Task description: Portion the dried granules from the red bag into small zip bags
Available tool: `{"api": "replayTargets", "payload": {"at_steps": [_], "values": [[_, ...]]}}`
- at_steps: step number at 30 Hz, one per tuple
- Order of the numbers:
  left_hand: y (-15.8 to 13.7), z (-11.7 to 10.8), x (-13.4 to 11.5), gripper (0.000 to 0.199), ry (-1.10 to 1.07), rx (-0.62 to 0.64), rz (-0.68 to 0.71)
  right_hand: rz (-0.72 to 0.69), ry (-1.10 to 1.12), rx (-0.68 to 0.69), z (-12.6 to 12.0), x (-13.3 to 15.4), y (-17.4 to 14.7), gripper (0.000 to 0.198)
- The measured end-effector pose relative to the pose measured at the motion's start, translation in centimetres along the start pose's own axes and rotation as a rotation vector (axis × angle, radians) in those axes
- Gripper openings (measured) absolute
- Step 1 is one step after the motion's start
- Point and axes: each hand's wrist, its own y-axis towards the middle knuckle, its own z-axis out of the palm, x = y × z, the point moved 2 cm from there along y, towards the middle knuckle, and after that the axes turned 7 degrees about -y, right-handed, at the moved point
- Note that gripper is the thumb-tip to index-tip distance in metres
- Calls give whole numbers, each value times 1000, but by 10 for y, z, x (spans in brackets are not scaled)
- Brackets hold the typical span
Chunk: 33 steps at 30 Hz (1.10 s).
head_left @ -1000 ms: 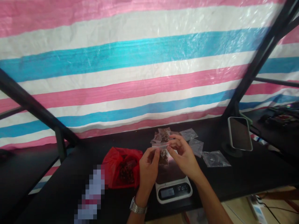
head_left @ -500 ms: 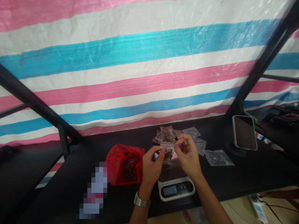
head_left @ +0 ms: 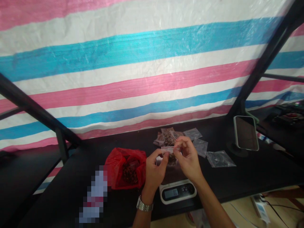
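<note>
Single head-worn view, looking forward and down over black table (head_left: 251,172); left hand (head_left: 155,169), right hand (head_left: 190,161) near, striped sheet (head_left: 133,79) far.

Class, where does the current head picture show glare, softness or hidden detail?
Head view: glints on the striped sheet, notably upper right; head view: glints on the rightmost clear bag; head view: the held bag looks soft; head view: a pixelated patch covers part of the black table.
</note>
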Motion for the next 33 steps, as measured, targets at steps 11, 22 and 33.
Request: {"api": "replayTargets", "payload": {"at_steps": [11,22,33], "values": [[5,2,-4,22,-60,-17,33,86,137,54,5,-6,1,38],[4,4,-7,23,-40,-8,20,103,142,35,2,-1,3,39],[3,3,-7,20,9,-20,55,118,129,-16,1,-8,3,42]]}}
